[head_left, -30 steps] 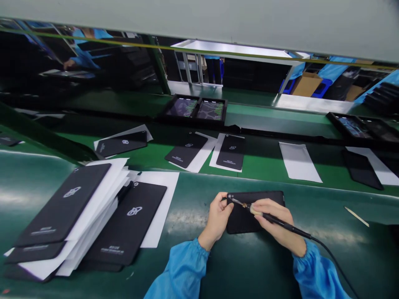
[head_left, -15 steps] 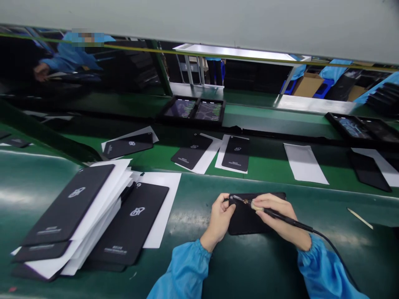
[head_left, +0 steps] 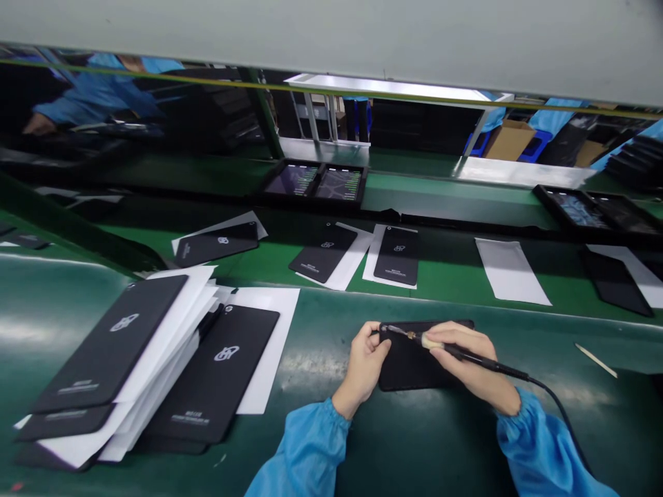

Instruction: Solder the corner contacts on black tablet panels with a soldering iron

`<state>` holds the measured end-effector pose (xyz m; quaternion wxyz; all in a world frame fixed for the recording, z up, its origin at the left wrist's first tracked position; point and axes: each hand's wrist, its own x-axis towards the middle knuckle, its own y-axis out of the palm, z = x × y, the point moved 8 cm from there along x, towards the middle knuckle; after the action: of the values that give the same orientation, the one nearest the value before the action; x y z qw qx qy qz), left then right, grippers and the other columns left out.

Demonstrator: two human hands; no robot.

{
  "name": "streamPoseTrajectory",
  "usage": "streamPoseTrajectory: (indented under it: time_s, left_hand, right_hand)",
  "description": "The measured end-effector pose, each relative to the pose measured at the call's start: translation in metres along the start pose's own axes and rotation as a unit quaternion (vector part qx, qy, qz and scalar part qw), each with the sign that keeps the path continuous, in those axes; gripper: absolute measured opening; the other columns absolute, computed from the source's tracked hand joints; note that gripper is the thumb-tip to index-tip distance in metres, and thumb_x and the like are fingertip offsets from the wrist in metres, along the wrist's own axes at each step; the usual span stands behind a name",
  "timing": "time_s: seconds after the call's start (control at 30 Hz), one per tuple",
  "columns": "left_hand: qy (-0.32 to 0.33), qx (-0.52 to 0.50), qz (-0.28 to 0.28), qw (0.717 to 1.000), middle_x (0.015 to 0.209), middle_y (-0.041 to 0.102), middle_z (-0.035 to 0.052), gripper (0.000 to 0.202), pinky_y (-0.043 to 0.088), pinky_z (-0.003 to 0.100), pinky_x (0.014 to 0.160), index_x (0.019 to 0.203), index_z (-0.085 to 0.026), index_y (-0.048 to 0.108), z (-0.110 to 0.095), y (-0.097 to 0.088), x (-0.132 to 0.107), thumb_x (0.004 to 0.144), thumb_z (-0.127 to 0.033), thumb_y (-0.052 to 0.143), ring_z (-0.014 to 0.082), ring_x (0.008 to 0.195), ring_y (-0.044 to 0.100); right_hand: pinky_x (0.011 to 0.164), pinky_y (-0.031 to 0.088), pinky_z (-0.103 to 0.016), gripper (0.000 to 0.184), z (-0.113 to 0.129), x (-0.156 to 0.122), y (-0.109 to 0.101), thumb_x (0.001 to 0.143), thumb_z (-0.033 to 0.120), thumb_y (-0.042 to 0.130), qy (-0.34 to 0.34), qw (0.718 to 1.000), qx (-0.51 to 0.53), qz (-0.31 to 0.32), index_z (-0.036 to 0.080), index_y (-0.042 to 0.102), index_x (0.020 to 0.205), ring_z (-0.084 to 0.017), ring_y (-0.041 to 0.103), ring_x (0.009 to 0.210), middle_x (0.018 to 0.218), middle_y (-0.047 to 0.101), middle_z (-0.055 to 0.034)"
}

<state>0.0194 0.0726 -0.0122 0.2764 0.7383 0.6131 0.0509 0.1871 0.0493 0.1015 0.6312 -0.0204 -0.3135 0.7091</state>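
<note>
A black tablet back cover (head_left: 414, 366) lies on the green bench in front of me, its plain side up. At its left edge, my left hand (head_left: 367, 355) is closed with curled fingers, gripping the upper left corner. My right hand (head_left: 469, 355) wraps round a soldering iron (head_left: 456, 351) with a pale grip and a black cord. The iron's tip points left, at a small part by that corner, close to my left fingertips. Whether the tip touches is too small to tell.
Left of me, black tablet covers (head_left: 111, 345) and white sheets (head_left: 264, 386) are stacked. A thin pale stick (head_left: 595, 360) lies to the right. Behind, a green belt carries several covers (head_left: 396, 255) on sheets, with trays of screens (head_left: 315, 183) beyond. A co-worker's blue sleeve (head_left: 103, 96) shows far left.
Covers on the belt have drifted slightly right, while the screen trays behind have shifted left. The co-worker's hand has moved left. My hands and the iron stay at nearly the same spot.
</note>
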Motion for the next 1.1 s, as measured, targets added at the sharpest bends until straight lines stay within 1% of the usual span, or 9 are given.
streamPoseTrajectory:
  time_s: [0.17, 0.33, 0.5, 0.57, 0.7, 0.77, 0.93, 1.1]
  left_hand:
    - [0.006, 0.002, 0.002, 1.000, 0.077, 0.075, 0.0025, 0.030, 0.051, 0.023, 0.060, 0.096, -0.018, 0.053, -0.003, 0.002, 0.000, 0.077, -0.026, 0.074, 0.0145, 0.062, 0.068]
    - [0.006, 0.006, 0.002, 1.000, 0.078, 0.075, 0.0027, 0.030, 0.051, 0.023, 0.060, 0.095, -0.019, 0.053, -0.002, 0.001, 0.000, 0.076, -0.027, 0.075, 0.0155, 0.063, 0.069]
    - [0.008, 0.006, 0.001, 1.000, 0.077, 0.075, 0.0025, 0.030, 0.051, 0.023, 0.060, 0.094, -0.019, 0.053, -0.001, -0.001, 0.000, 0.076, -0.027, 0.075, 0.0155, 0.062, 0.069]
    - [0.007, 0.006, 0.000, 1.000, 0.076, 0.075, 0.0023, 0.030, 0.051, 0.024, 0.060, 0.094, -0.019, 0.053, -0.001, -0.001, 0.001, 0.076, -0.027, 0.075, 0.0157, 0.062, 0.069]
    - [0.002, 0.003, -0.001, 1.000, 0.076, 0.075, 0.0023, 0.031, 0.051, 0.024, 0.061, 0.094, -0.019, 0.052, 0.000, -0.001, 0.001, 0.075, -0.027, 0.075, 0.0164, 0.062, 0.070]
    - [0.003, 0.003, -0.001, 1.000, 0.076, 0.075, 0.0024, 0.031, 0.052, 0.025, 0.062, 0.094, -0.019, 0.052, 0.000, 0.000, 0.001, 0.075, -0.027, 0.075, 0.0167, 0.063, 0.070]
    - [0.008, 0.007, -0.001, 1.000, 0.077, 0.075, 0.0027, 0.032, 0.052, 0.026, 0.064, 0.094, -0.019, 0.052, -0.003, 0.002, 0.000, 0.075, -0.028, 0.076, 0.0176, 0.064, 0.071]
    - [0.008, 0.006, 0.001, 1.000, 0.077, 0.075, 0.0024, 0.033, 0.052, 0.025, 0.063, 0.094, -0.019, 0.052, -0.002, 0.001, 0.000, 0.074, -0.029, 0.076, 0.0173, 0.064, 0.071]
  right_hand:
    - [0.081, 0.059, -0.029, 0.013, -0.002, -0.005, 0.005, 0.089, 0.024, 0.067, 0.005, 1.000, -0.004, 0.001, 0.023, 0.076, 0.098, -0.019, 0.072, 0.088, 0.095, 0.075, -0.0059]
    - [0.082, 0.059, -0.030, 0.014, -0.005, -0.003, 0.009, 0.089, 0.025, 0.066, 0.012, 1.000, -0.005, 0.005, 0.023, 0.076, 0.099, -0.019, 0.072, 0.089, 0.096, 0.075, -0.0064]
    - [0.082, 0.059, -0.029, 0.013, -0.006, -0.004, 0.011, 0.089, 0.023, 0.066, 0.012, 1.000, -0.001, 0.008, 0.023, 0.075, 0.098, -0.018, 0.072, 0.088, 0.095, 0.075, -0.0055]
    - [0.080, 0.059, -0.029, 0.013, -0.004, -0.009, 0.010, 0.089, 0.023, 0.066, 0.009, 1.000, -0.007, -0.005, 0.022, 0.075, 0.098, -0.018, 0.072, 0.087, 0.094, 0.075, -0.0056]
    - [0.075, 0.059, -0.029, 0.010, -0.002, -0.024, 0.002, 0.087, 0.021, 0.066, -0.009, 0.995, -0.037, -0.088, 0.021, 0.074, 0.094, -0.019, 0.073, 0.082, 0.089, 0.075, -0.0051]
    - [0.073, 0.060, -0.030, 0.008, -0.003, -0.030, 0.001, 0.087, 0.020, 0.066, -0.008, 0.992, -0.046, -0.115, 0.022, 0.073, 0.091, -0.019, 0.073, 0.079, 0.087, 0.075, -0.0047]
    - [0.074, 0.059, -0.031, 0.009, -0.006, -0.033, 0.005, 0.087, 0.018, 0.066, 0.003, 0.991, -0.045, -0.123, 0.023, 0.072, 0.092, -0.019, 0.072, 0.078, 0.087, 0.075, -0.0041]
    - [0.074, 0.059, -0.030, 0.011, -0.008, -0.032, 0.008, 0.087, 0.017, 0.065, 0.008, 0.992, -0.040, -0.115, 0.024, 0.072, 0.093, -0.018, 0.072, 0.078, 0.089, 0.075, -0.0031]
